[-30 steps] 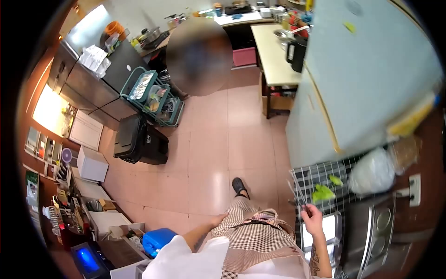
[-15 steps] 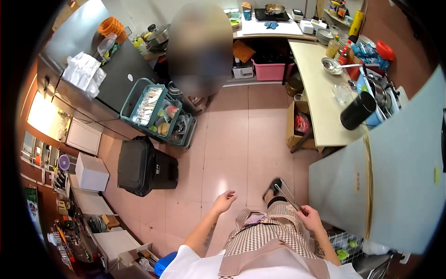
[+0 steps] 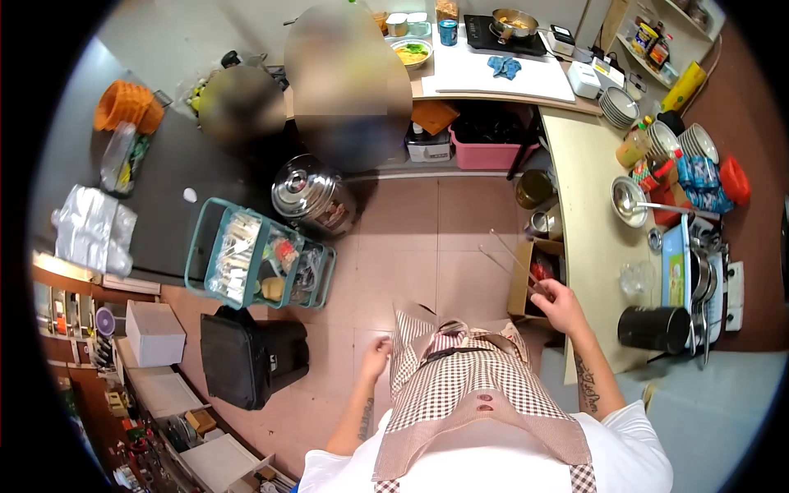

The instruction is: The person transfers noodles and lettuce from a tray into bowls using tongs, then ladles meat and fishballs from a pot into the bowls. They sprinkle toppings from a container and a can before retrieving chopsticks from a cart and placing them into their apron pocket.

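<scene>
Left hand (image 3: 376, 357) hangs loose and empty beside the checked apron (image 3: 460, 394), fingers half curled, well apart from anything graspable. Right hand (image 3: 560, 306) is closed around one end of long metal chopsticks (image 3: 511, 259); tips point up and away from the grip, probably to keep them off the apron. Cardboard box (image 3: 526, 283) sits just beyond the grip.

The view is a strong fisheye: a round picture inside a black border, with straight edges bowed more and more toward the rim. Light is even and fairly bright, warm in tone, with no hard shadows on the floor (image 3: 411, 246); the tiles carry a soft sheen. The white board (image 3: 493, 70) on the far bench is close to blown out, and the steel pot (image 3: 308, 193) throws small bright glints. The left rim falls dim, and things there smear and shrink. Two patches at the far side are deliberately blurred. The centre is reasonably sharp; the right hand (image 3: 559, 304) shows slight motion softness.
</scene>
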`<state>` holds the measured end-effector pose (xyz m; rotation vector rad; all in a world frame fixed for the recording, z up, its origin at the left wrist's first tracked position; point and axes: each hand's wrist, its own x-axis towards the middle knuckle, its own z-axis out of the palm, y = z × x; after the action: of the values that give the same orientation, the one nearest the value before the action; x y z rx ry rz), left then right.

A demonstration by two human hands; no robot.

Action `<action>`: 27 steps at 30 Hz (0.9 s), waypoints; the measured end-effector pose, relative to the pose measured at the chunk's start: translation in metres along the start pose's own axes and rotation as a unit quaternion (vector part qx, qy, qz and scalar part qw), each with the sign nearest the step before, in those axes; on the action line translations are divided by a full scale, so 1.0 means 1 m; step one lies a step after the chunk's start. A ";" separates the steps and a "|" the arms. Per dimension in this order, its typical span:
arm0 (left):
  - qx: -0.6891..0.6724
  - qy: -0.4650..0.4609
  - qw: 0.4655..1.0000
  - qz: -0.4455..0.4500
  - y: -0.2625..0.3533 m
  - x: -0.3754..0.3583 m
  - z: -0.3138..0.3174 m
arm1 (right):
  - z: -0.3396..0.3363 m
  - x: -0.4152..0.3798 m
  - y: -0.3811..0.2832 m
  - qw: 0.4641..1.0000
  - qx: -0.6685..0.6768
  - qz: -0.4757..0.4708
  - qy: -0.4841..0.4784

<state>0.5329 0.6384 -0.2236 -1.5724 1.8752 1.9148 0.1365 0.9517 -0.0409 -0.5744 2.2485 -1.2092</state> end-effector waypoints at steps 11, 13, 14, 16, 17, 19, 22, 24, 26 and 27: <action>-0.212 -0.118 0.962 0.125 0.465 0.356 0.058 | -0.004 0.240 -0.035 0.957 0.174 0.161 0.169; -0.243 -0.151 0.948 0.136 0.541 0.422 0.068 | -0.021 0.266 -0.068 0.945 0.201 0.177 0.190; -0.275 -0.137 0.942 0.134 0.569 0.454 0.074 | -0.029 0.275 -0.070 0.940 0.210 0.183 0.199; -0.346 -0.112 0.919 0.151 0.627 0.522 0.090 | -0.052 0.312 -0.084 0.928 0.215 0.186 0.240; -0.382 -0.100 0.905 0.155 0.643 0.549 0.094 | -0.067 0.329 -0.092 0.926 0.214 0.184 0.252; -0.424 -0.097 0.888 0.146 0.669 0.597 0.100 | -0.106 0.365 -0.086 0.927 0.207 0.172 0.261; -0.463 -0.079 0.872 0.140 0.701 0.643 0.108 | -0.195 0.473 -0.131 0.932 0.139 0.102 0.319; -0.474 -0.074 0.866 0.142 0.700 0.662 0.113 | -0.248 0.537 -0.141 0.946 0.067 0.081 0.307; -0.492 -0.029 0.861 0.123 0.710 0.652 0.124 | -0.296 0.607 -0.142 0.952 -0.058 0.011 0.301; -0.502 -0.009 0.855 0.131 0.716 0.647 0.131 | -0.318 0.646 -0.140 0.942 -0.132 -0.049 0.305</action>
<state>-0.3138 0.1628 -0.1521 -1.4203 1.0875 3.3323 -0.5448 0.7035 0.0706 -0.4509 2.9671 -1.2673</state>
